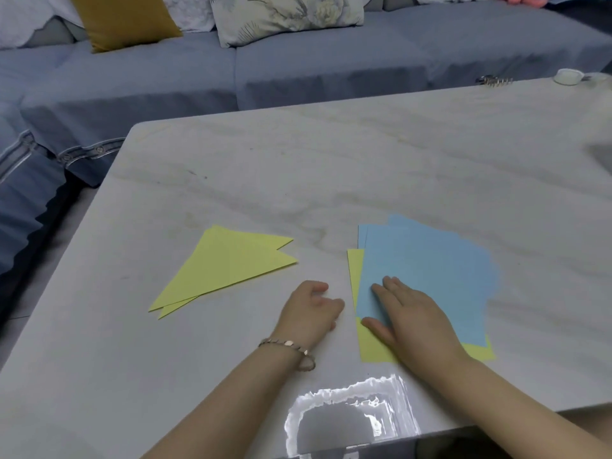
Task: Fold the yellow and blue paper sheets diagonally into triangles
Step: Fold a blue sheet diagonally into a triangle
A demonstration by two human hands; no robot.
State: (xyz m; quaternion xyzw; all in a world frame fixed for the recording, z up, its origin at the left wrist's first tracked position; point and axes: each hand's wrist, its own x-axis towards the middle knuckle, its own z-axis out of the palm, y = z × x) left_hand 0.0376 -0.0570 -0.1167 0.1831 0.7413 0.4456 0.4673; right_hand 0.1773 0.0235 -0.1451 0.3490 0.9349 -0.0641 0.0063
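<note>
The far half of the table lies open from edge to edge, up to a metal clip and a white roll at its far right corner. Nearer, the folded yellow triangles and the stack of blue sheets lie flat and well apart. The left hand rests in the near end of that lane. The right hand lies flat on the stack's near left part. The table's near left stretch is open.
</note>
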